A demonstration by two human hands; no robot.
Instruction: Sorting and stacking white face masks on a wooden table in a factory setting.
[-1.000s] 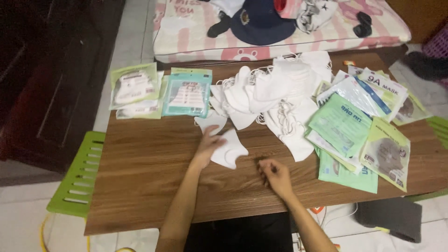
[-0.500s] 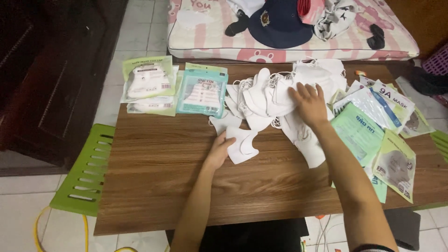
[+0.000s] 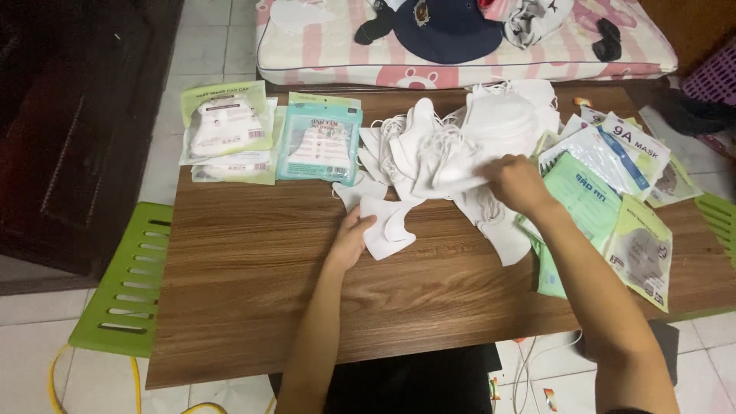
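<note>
My left hand rests flat on a white face mask lying on the wooden table, fingers pressing its left edge. My right hand is closed on a white mask at the edge of a heap of loose white masks in the middle back of the table. More white masks lie under my right wrist.
Packaged masks in green and teal wrappers lie at the back left. Several green and clear mask packets spread along the right side. A green plastic chair stands left of the table. A mattress with a dark hat lies behind.
My right hand went from the table's front to the mask heap at the back, then pulled back slightly, gripping a mask. My left hand stayed on the flat mask.
</note>
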